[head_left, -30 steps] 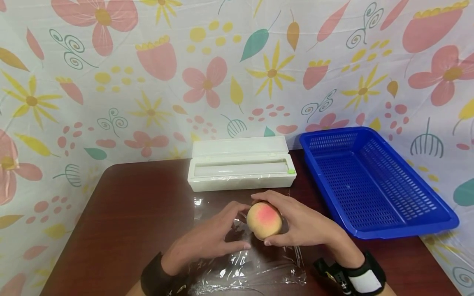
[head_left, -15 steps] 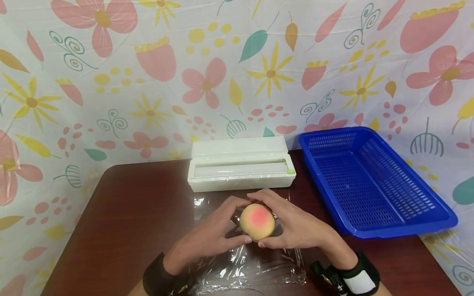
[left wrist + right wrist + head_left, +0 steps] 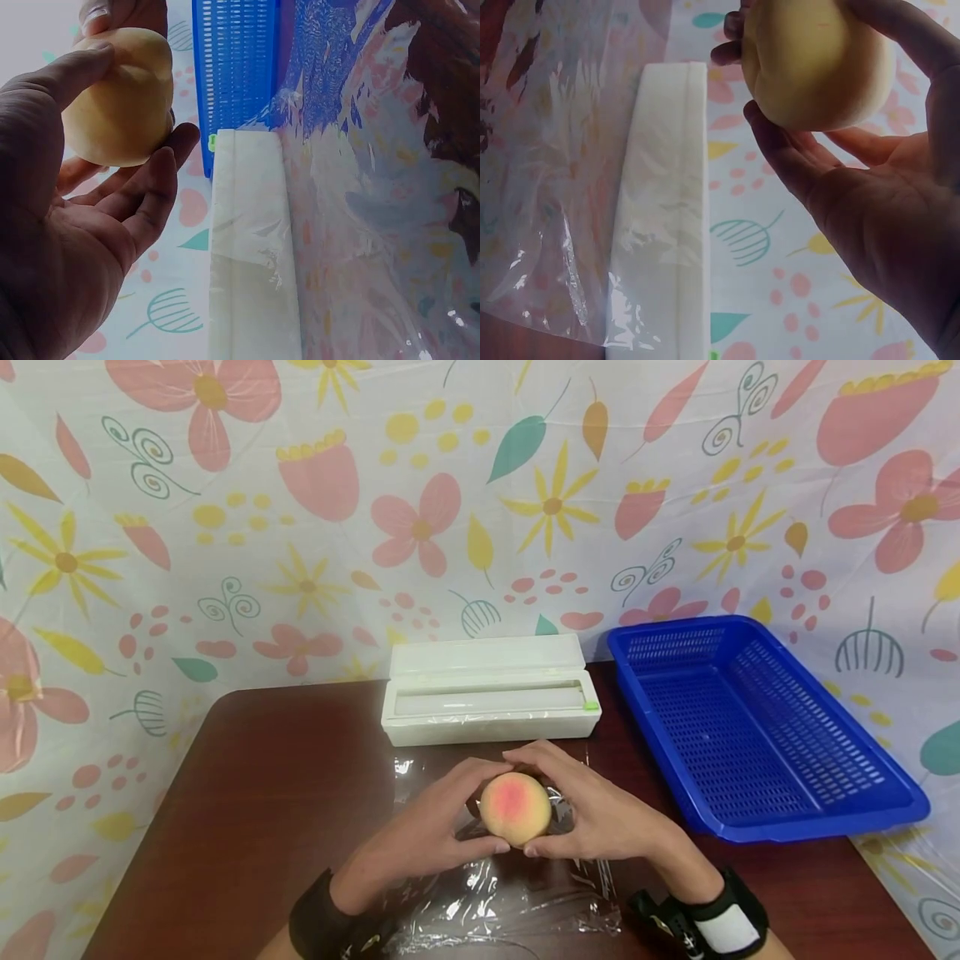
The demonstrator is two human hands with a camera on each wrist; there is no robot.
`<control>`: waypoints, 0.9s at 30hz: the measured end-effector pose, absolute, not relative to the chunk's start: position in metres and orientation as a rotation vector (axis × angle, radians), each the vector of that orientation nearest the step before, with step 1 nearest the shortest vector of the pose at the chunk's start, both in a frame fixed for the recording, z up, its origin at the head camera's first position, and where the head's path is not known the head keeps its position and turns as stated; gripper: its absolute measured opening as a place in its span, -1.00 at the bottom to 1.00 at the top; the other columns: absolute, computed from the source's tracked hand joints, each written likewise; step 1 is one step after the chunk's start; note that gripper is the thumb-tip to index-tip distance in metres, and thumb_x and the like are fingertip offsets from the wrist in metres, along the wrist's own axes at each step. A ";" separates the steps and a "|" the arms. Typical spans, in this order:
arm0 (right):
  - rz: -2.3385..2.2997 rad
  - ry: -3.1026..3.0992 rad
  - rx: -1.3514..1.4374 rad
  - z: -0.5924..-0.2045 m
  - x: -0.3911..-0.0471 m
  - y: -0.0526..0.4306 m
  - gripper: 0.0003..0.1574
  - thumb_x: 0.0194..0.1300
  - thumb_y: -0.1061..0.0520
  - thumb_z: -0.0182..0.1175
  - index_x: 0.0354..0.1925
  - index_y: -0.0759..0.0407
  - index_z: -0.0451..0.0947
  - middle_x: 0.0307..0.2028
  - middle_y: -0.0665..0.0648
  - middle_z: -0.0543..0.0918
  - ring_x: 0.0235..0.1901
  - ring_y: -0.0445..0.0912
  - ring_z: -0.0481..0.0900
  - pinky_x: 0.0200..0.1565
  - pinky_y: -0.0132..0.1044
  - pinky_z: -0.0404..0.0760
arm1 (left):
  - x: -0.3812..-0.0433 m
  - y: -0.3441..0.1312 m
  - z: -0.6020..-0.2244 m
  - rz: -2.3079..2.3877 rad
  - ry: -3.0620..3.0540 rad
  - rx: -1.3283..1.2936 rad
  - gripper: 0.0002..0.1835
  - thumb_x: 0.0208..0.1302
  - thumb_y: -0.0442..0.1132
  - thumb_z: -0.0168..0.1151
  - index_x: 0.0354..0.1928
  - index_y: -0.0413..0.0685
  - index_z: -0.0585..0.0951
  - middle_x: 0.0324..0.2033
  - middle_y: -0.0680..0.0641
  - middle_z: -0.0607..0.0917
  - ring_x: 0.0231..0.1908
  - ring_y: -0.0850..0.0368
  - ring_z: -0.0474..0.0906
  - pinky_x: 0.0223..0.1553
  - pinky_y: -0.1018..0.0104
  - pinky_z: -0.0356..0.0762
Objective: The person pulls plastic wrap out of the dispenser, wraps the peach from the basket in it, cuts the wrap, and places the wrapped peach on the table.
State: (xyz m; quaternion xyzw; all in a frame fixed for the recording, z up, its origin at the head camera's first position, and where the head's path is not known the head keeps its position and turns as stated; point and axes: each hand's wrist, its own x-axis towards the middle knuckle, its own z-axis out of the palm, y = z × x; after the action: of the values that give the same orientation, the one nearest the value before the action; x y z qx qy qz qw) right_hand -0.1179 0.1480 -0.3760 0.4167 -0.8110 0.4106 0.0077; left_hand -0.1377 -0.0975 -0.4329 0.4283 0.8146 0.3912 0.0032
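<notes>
A round peach [image 3: 515, 810], yellow with a pink-red blush on top, is held up between both hands over the table. My left hand [image 3: 427, 831] grips it from the left, thumb at the near side and fingers curled behind. From the right my right hand [image 3: 603, 814] grips it the same way, its thumb tip close to the left one. In the left wrist view the peach [image 3: 124, 97] shows its cleft beside the thumb. Below the hands a sheet of clear cling film [image 3: 480, 902] lies spread on the table, shiny and wrinkled toward the near edge.
Behind the hands stands a white cling film box [image 3: 491, 729], lid raised, with a roll inside and a green slider [image 3: 591, 705] at its right end. A blue plastic basket [image 3: 757, 827] sits at the right. The brown table [image 3: 277, 777] backs onto a flower-patterned cloth [image 3: 465, 527].
The peach has moved a little left and turned so its blush faces more to the left. My left hand, apart from it at first, now grips it together with the right.
</notes>
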 end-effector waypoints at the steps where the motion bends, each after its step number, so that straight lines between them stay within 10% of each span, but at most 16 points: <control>1: 1.286 -2.535 1.302 -0.378 -0.119 0.149 0.05 -0.02 -0.04 0.52 0.35 0.12 0.24 0.11 0.02 0.42 0.03 -0.13 0.49 0.03 -0.15 0.55 | -0.138 -0.098 -0.433 1.226 2.560 1.344 -0.15 0.13 0.18 0.35 0.42 0.17 0.24 0.20 0.25 0.35 0.09 0.35 0.36 -0.01 0.28 0.55; 27: 1.294 -2.635 1.256 -0.421 -0.141 0.158 -0.11 0.00 -0.01 0.51 0.29 -0.02 0.37 0.11 -0.15 0.50 0.06 -0.22 0.49 0.06 -0.05 0.53 | -0.149 -0.104 -0.450 1.163 2.692 1.201 -0.18 -0.02 0.24 0.43 0.31 0.20 0.40 0.11 0.31 0.47 -0.06 0.39 0.46 -0.12 0.19 0.60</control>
State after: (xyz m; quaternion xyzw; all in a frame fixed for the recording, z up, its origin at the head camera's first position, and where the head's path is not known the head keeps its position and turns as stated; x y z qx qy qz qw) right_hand -0.1408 0.1575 -0.4215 0.3932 -0.8250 0.4052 -0.0257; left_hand -0.1487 -0.1040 -0.4498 0.3791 0.8494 0.3669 -0.0135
